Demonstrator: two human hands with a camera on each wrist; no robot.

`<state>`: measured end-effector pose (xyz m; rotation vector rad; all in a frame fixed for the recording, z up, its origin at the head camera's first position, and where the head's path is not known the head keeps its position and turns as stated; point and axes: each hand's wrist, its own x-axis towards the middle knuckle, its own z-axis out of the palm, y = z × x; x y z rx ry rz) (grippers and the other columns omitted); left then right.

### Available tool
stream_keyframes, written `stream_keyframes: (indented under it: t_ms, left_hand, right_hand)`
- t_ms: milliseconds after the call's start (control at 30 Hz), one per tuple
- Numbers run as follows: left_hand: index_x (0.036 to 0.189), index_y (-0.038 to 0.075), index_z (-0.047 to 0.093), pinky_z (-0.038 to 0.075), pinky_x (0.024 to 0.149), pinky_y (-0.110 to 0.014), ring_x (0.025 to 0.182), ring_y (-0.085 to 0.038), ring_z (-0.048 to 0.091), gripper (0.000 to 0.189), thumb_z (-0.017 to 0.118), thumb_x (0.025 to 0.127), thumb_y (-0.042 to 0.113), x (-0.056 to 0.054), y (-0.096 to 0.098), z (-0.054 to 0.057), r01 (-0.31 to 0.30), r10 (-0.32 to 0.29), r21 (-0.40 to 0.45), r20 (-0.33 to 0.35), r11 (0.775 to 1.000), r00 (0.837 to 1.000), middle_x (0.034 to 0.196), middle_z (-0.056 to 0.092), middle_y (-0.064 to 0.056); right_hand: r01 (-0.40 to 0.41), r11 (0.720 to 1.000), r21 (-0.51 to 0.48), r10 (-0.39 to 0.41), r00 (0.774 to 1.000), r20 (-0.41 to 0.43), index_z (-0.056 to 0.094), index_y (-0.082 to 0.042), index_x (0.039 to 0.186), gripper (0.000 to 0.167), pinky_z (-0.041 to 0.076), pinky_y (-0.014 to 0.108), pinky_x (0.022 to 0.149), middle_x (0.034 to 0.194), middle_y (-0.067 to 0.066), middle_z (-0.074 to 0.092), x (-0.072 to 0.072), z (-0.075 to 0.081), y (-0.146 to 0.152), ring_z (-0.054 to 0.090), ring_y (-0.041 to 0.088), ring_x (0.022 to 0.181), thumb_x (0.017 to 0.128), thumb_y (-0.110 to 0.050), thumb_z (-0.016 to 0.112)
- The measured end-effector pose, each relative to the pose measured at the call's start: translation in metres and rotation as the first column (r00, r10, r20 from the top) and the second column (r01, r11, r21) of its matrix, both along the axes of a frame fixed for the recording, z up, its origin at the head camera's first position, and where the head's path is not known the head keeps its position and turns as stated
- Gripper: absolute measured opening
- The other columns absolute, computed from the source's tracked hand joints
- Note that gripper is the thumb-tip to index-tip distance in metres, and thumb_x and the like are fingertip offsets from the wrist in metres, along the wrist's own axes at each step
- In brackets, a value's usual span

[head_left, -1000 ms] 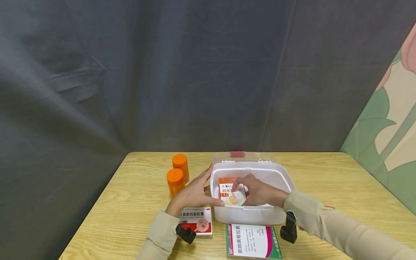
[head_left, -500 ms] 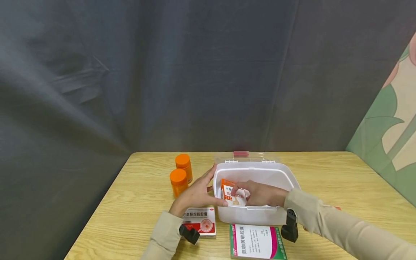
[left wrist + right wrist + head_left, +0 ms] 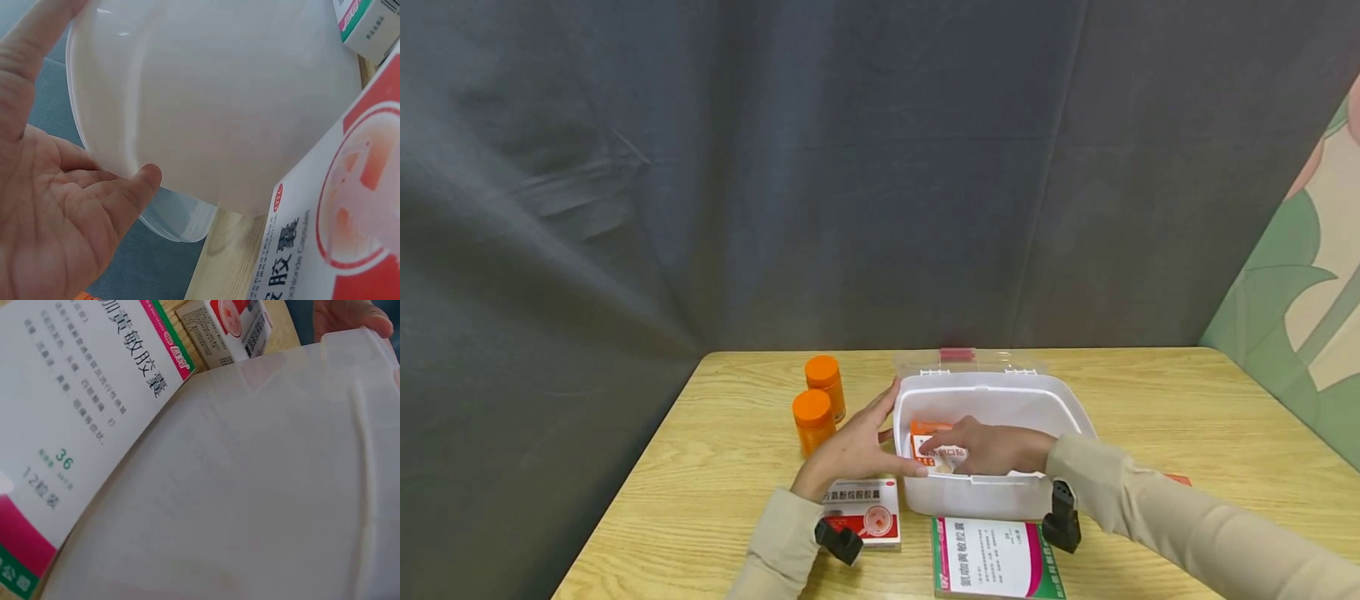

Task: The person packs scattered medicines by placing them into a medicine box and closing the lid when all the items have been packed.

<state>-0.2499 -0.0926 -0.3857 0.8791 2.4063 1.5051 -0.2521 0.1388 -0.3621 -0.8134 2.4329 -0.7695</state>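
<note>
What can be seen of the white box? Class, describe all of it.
The white box looks like translucent plastic, with smooth walls, rounded corners and a lipped rim. It stands upright and open on the table. Its clear lid, bearing a pink latch, is folded back behind it on white hinges. The left hand touches its left end and front rim; the right hand reaches inside, over an orange-and-white packet. These partly hide the interior.

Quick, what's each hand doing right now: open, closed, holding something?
Left hand: open, touching the white bin.
Right hand: inside the bin, over the small carton; grip can't be told.
</note>
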Motion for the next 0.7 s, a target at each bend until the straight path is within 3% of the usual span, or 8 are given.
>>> stream_keyframes:
  t_ms: [200, 467, 600, 700]
  left_hand:
    - [0.157, 0.018, 0.008, 0.04, 0.103, -0.037, 0.141, -0.023, 0.026, 0.115, 0.087, 0.074, 0.025, 0.0, -0.0002, -0.0007, 0.001, -0.001, 0.0, 0.001, 1.0, 1.0, 0.161, 0.009, -0.006]
    - [0.157, 0.017, 0.008, 0.04, 0.102, -0.035, 0.141, -0.023, 0.026, 0.116, 0.087, 0.073, 0.028, 0.0008, -0.0006, 0.0011, -0.011, 0.011, -0.009, 0.002, 1.0, 1.0, 0.161, 0.01, -0.004]
    - [0.157, 0.018, 0.008, 0.04, 0.102, -0.032, 0.141, -0.022, 0.026, 0.116, 0.088, 0.072, 0.027, 0.0017, -0.0001, 0.0005, -0.004, 0.004, 0.007, 0.003, 1.0, 1.0, 0.161, 0.011, -0.004]
    - [0.157, 0.019, 0.009, 0.04, 0.103, -0.032, 0.141, -0.022, 0.028, 0.115, 0.087, 0.073, 0.026, 0.0021, -0.0001, 0.0002, 0.003, -0.003, 0.015, 0.005, 1.0, 1.0, 0.161, 0.011, -0.005]
  right_hand:
    - [0.006, 0.997, 0.079, -0.004, 1.0, -0.02, 0.065, -0.019, 0.126, 0.031, 0.04, 0.046, 0.081, 0.102, 0.007, 0.049, 0.0025, -0.001, -0.004, 0.041, 0.023, 0.095, 0.095, -0.017, 0.061]
    - [-0.004, 0.997, 0.08, 0.008, 0.999, -0.053, 0.065, -0.017, 0.124, 0.03, 0.041, 0.045, 0.078, 0.102, 0.008, 0.048, 0.0018, -0.0006, -0.0039, 0.042, 0.023, 0.093, 0.094, -0.017, 0.062]
    - [0.022, 0.995, 0.098, -0.017, 0.999, -0.051, 0.063, -0.018, 0.129, 0.038, 0.04, 0.054, 0.086, 0.112, 0.01, 0.049, 0.0031, 0.0026, -0.0041, 0.043, 0.025, 0.101, 0.09, -0.016, 0.066]
    - [0.086, 0.992, 0.097, -0.081, 0.995, -0.054, 0.058, -0.02, 0.135, 0.054, 0.039, 0.058, 0.091, 0.12, 0.012, 0.048, 0.0032, 0.0072, -0.0032, 0.044, 0.027, 0.107, 0.084, -0.016, 0.075]
